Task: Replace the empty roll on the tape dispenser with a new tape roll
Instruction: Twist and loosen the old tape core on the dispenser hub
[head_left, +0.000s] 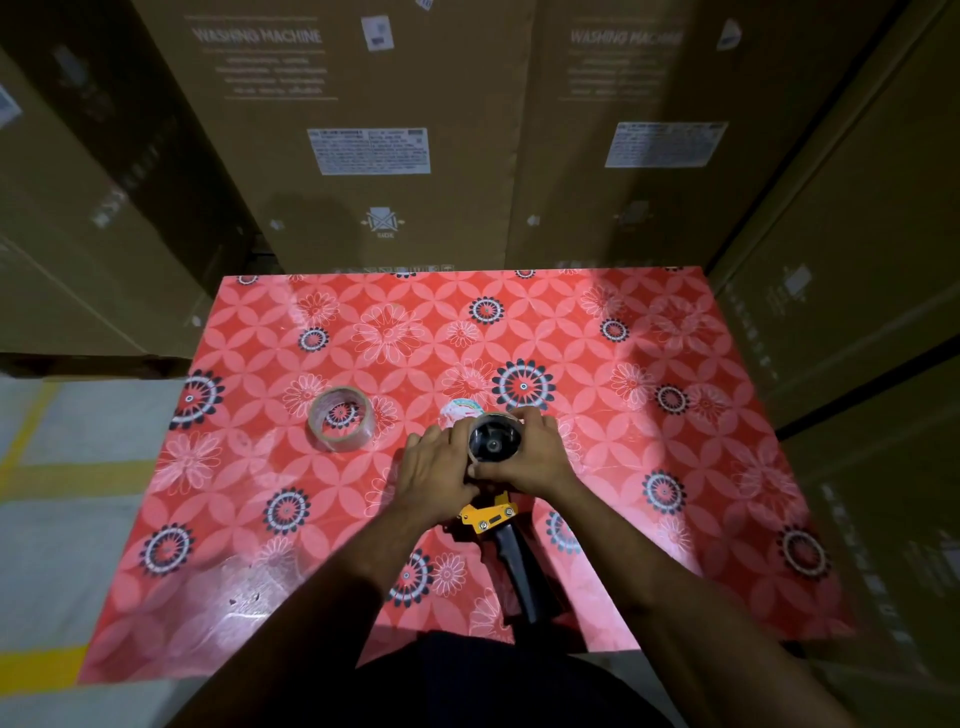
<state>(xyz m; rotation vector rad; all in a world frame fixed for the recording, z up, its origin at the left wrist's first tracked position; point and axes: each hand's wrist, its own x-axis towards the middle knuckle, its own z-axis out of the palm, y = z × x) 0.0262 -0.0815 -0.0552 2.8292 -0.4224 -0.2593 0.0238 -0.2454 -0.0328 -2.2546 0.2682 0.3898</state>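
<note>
A tape dispenser (511, 540) with a black handle and yellow metal bracket lies on the red floral table (649, 467), handle toward me. Its black spool hub (493, 441) faces up, ringed by a thin brown cardboard core. My left hand (439, 467) grips the dispenser's left side beside the hub. My right hand (530, 457) wraps around the core's edge, thumb at its near side, fingers over the far side. A fresh roll of clear tape (340, 420) lies flat on the table, to the left of both hands and apart from them.
A small round whitish object (460, 408) lies just behind the hub. Tall cardboard washing machine boxes (374, 150) wall in the table at the back, left and right. Grey floor with yellow lines (62, 467) shows to the left.
</note>
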